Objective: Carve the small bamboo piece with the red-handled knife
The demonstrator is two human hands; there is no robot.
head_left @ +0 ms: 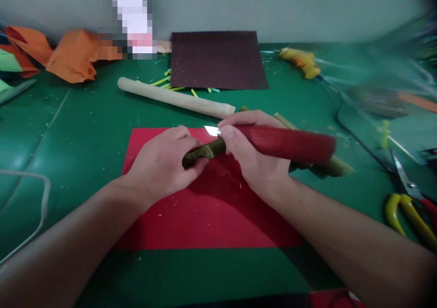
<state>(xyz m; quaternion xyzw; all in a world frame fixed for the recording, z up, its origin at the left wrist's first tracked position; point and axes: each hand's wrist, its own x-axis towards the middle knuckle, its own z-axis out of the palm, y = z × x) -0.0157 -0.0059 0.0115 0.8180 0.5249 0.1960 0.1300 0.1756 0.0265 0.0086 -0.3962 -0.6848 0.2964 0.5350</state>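
Observation:
My left hand (167, 162) is closed round one end of a dark green stalk (213, 148), over a red sheet (211, 217). A knife with a thick red handle (283, 142) is gripped in my right hand (256, 158). Its short bright blade (211, 130) points left, just above the stalk. My right fingers cover the place where blade and handle meet, and the stalk's far end is hidden behind that hand. Small pale shavings lie on the red sheet.
Behind the hands lie a pale wooden stick (174, 98) and a dark sheet (218, 60). Green pieces (336, 167) are by my right wrist. A yellow glue gun (302, 62), scissors (409, 199) and orange paper (73, 58) lie farther out.

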